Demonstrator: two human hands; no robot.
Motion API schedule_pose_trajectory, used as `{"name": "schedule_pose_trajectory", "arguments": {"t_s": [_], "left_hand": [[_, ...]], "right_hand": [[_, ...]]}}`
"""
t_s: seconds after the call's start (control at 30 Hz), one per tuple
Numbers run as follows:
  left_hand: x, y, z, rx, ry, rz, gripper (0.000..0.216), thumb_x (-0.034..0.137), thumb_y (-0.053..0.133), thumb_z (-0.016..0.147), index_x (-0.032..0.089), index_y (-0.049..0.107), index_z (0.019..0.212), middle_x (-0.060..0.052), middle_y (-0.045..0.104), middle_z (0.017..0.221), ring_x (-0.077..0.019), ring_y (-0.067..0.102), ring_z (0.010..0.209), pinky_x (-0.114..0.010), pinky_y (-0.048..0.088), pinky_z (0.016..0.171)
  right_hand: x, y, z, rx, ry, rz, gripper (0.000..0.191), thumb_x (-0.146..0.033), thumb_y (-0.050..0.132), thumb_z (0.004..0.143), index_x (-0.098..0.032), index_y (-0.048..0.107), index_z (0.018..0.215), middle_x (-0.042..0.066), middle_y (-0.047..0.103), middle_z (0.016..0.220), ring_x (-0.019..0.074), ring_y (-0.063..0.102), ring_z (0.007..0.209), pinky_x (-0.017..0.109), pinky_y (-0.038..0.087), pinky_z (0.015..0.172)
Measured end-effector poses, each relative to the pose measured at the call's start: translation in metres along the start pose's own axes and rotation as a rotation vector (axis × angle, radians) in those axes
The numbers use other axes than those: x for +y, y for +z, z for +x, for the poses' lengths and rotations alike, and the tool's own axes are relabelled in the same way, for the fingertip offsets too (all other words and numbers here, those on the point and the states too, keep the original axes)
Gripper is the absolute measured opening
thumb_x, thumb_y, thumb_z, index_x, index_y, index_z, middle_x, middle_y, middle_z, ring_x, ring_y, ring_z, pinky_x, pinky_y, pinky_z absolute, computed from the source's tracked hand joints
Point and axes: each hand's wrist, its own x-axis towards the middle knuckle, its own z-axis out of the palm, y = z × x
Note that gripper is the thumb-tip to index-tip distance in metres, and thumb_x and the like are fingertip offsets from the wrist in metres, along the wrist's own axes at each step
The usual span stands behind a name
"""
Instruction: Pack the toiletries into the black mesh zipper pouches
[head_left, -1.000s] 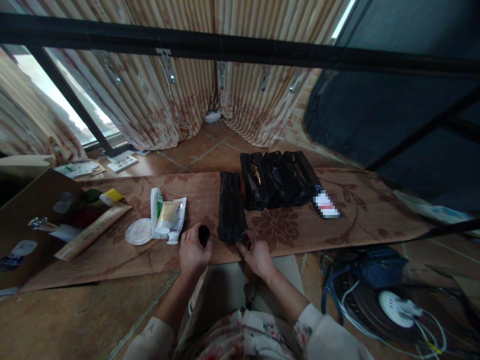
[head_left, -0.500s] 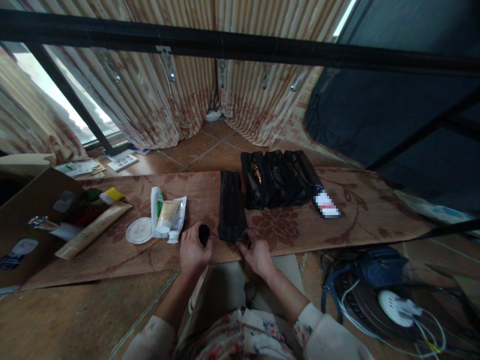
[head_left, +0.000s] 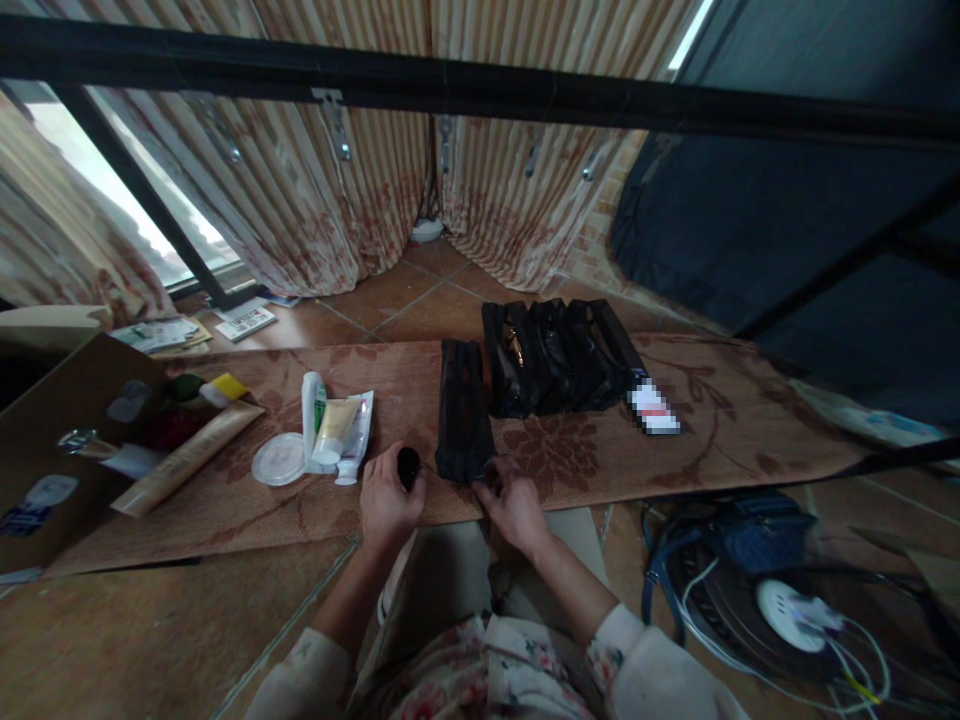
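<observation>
My left hand (head_left: 388, 505) is closed around a small object with a round black top (head_left: 408, 466); the rest of it is hidden by my fingers. Just to the right lies a narrow black mesh pouch (head_left: 463, 420), pointing away from me. The fingers of my right hand (head_left: 514, 505) pinch the near right corner of this pouch. Further right stand several similar black pouches (head_left: 555, 350) side by side, one with something gold-coloured inside. Left of my left hand are a gold tube (head_left: 337, 425), white tubes (head_left: 310, 400) and a round clear lid (head_left: 278, 460).
A cardboard box (head_left: 45, 470) with tubes and bottles stands at the left end of the cloth-covered table (head_left: 405, 370). A phone-like white item (head_left: 654, 408) lies right of the pouches. A dark metal bar (head_left: 480, 85) crosses above. A blue bag (head_left: 761, 530) and a power strip (head_left: 795, 615) sit at lower right.
</observation>
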Motion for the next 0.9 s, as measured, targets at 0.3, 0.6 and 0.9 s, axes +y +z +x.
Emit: {"name": "schedule_pose_trajectory", "arguments": {"t_s": [0.3, 0.6, 0.9], "left_hand": [[-0.0003, 0.0003, 0.0, 0.007, -0.001, -0.009, 0.05, 0.033, 0.058, 0.078, 0.015, 0.05, 0.124, -0.013, 0.063, 0.112, -0.0316, 0.055, 0.108, -0.043, 0.045, 0.091], [0.001, -0.0006, 0.0003, -0.002, -0.014, -0.015, 0.053, 0.033, 0.058, 0.077, 0.015, 0.049, 0.126, -0.014, 0.062, 0.115, -0.0322, 0.054, 0.109, -0.044, 0.046, 0.091], [-0.0006, 0.0004, -0.001, -0.001, -0.016, -0.011, 0.054, 0.035, 0.058, 0.079, 0.015, 0.048, 0.128, -0.014, 0.062, 0.115, -0.0319, 0.054, 0.109, -0.044, 0.046, 0.091]], "right_hand": [[0.0, -0.0002, -0.0004, -0.01, 0.008, 0.021, 0.021, -0.029, 0.058, 0.079, -0.02, 0.061, 0.098, 0.003, 0.06, 0.089, 0.0135, 0.054, 0.067, 0.026, 0.043, 0.063], [0.002, 0.0011, -0.0002, -0.002, 0.007, 0.008, 0.022, -0.029, 0.059, 0.079, -0.019, 0.061, 0.099, 0.004, 0.061, 0.092, 0.0143, 0.056, 0.069, 0.027, 0.044, 0.066], [0.0024, 0.0004, -0.0003, -0.008, -0.014, 0.009, 0.022, -0.028, 0.058, 0.08, -0.019, 0.061, 0.099, 0.004, 0.061, 0.092, 0.0145, 0.056, 0.069, 0.027, 0.044, 0.064]]}}
